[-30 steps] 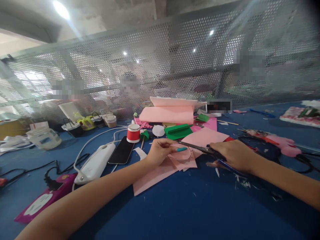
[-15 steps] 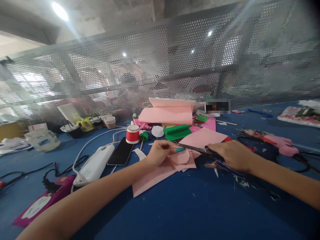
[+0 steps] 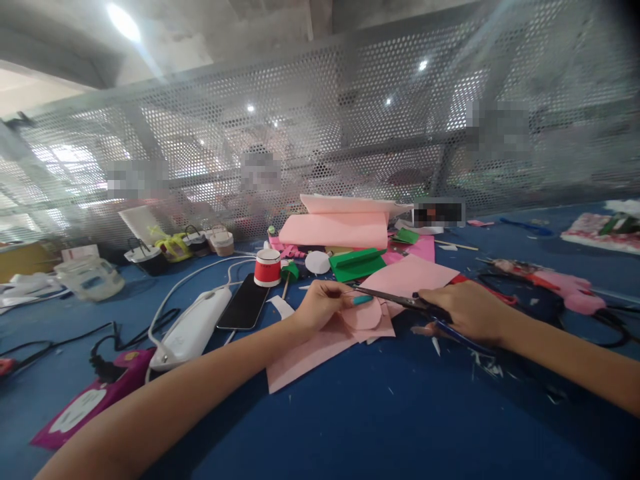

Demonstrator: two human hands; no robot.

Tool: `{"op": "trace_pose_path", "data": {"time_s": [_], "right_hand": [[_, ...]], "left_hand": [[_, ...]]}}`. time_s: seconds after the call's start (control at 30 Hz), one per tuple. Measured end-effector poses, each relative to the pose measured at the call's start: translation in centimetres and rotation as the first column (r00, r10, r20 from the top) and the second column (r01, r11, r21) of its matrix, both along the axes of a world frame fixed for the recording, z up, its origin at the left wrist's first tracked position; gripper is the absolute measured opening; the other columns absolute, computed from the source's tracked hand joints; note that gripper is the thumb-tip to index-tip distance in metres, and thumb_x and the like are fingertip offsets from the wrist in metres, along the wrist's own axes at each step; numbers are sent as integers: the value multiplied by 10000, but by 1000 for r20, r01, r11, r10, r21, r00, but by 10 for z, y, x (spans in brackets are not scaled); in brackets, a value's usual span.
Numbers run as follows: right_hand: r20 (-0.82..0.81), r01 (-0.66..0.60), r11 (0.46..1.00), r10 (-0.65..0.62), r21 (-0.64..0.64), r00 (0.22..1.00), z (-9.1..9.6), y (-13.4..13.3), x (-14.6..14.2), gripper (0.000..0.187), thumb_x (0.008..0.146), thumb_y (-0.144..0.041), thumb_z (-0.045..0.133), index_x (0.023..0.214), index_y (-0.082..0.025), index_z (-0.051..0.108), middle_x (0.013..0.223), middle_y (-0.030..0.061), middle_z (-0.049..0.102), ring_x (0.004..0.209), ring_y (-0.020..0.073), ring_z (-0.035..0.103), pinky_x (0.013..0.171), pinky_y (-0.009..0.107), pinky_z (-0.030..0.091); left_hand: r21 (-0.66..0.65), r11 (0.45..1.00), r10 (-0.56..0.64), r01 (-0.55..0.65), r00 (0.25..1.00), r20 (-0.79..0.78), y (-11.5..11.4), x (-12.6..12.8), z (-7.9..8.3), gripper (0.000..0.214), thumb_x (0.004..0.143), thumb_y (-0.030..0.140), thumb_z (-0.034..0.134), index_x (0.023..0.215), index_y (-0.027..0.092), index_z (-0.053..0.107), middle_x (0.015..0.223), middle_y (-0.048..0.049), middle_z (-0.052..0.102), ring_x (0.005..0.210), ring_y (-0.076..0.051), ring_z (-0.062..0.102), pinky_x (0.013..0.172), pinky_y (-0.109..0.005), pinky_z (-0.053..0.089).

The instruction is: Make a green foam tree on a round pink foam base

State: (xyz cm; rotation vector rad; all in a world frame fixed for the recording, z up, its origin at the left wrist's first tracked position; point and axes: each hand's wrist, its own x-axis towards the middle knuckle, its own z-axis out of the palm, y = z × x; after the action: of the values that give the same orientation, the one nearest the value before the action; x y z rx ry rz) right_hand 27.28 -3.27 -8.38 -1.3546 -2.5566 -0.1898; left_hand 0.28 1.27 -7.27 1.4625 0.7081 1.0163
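Observation:
My left hand (image 3: 324, 303) pinches a rounded piece of pink paper (image 3: 364, 316) above a larger pink sheet (image 3: 310, 350) on the blue table (image 3: 350, 420). My right hand (image 3: 467, 308) grips the blue handles of a pair of scissors (image 3: 395, 299). The blades point left and reach the top edge of the pink piece beside my left fingertips. Small paper scraps (image 3: 480, 363) lie below my right hand.
A black phone (image 3: 244, 302), a white power bank (image 3: 193, 327) with cables, and a red and white cup (image 3: 267, 267) lie to the left. Pink paper stacks (image 3: 335, 228) and green folded paper (image 3: 356, 263) sit behind. A perforated metal screen (image 3: 320, 133) backs the table.
The hands, scissors and pink piece have barely shifted; only the camera view moves slightly.

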Motion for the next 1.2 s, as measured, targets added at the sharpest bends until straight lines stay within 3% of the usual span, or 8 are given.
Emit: {"op": "trace_pose_path", "data": {"time_s": [0.33, 0.6, 0.77, 0.9, 1.07, 1.2], "right_hand": [[44, -10, 998, 7, 63, 999, -2, 2, 4, 482, 846, -647, 360, 767, -195, 510, 686, 104, 669, 604, 258, 642, 488, 298, 233], [-38, 134, 974, -129, 181, 991, 0, -4, 5, 448, 857, -628, 332, 736, -221, 477, 620, 75, 647, 545, 234, 626, 473, 287, 262], [-31, 120, 977, -116, 178, 993, 0, -2, 6, 457, 846, -636, 340, 729, -215, 475, 614, 67, 644, 534, 213, 616, 470, 270, 252], [-14, 120, 976, -120, 181, 993, -4, 1, 9, 448, 851, -618, 338, 743, -210, 490, 633, 62, 652, 538, 197, 610, 475, 263, 245], [-21, 127, 974, -125, 188, 992, -9, 2, 11, 433, 859, -606, 346, 777, -211, 503, 649, 62, 651, 549, 202, 610, 480, 268, 240], [-50, 131, 973, -124, 192, 991, -9, 1, 11, 427, 857, -606, 355, 761, -214, 494, 622, 57, 633, 534, 201, 601, 480, 272, 238]], "left_hand": [[22, 1000, -14, 15, 999, -48, 1, -1, -3, 221, 561, 312, 819, 662, 134, 736, 709, -66, 716, 652, -150, 604, 658, -287, 472], [20, 997, 75, -75, 997, -29, 1, 1, 0, 307, 567, 349, 818, 773, 138, 732, 776, -59, 717, 697, -162, 634, 676, -281, 509], [-18, 993, 114, -116, 990, -81, -2, 1, 3, 334, 573, 367, 811, 782, 138, 686, 729, -27, 685, 556, -136, 613, 500, -255, 509], [-45, 993, 101, -107, 987, -122, -2, 2, 2, 355, 597, 381, 792, 839, 152, 671, 831, -30, 685, 410, -94, 546, 351, -246, 456], [-28, 993, 111, -113, 993, -48, 1, 3, 0, 404, 527, 282, 840, 859, 127, 669, 855, -45, 686, 592, -134, 628, 503, -255, 541], [-59, 996, 67, -68, 997, -25, -1, 3, 2, 399, 536, 298, 837, 853, 127, 665, 815, -41, 691, 605, -162, 649, 510, -285, 558]]}}
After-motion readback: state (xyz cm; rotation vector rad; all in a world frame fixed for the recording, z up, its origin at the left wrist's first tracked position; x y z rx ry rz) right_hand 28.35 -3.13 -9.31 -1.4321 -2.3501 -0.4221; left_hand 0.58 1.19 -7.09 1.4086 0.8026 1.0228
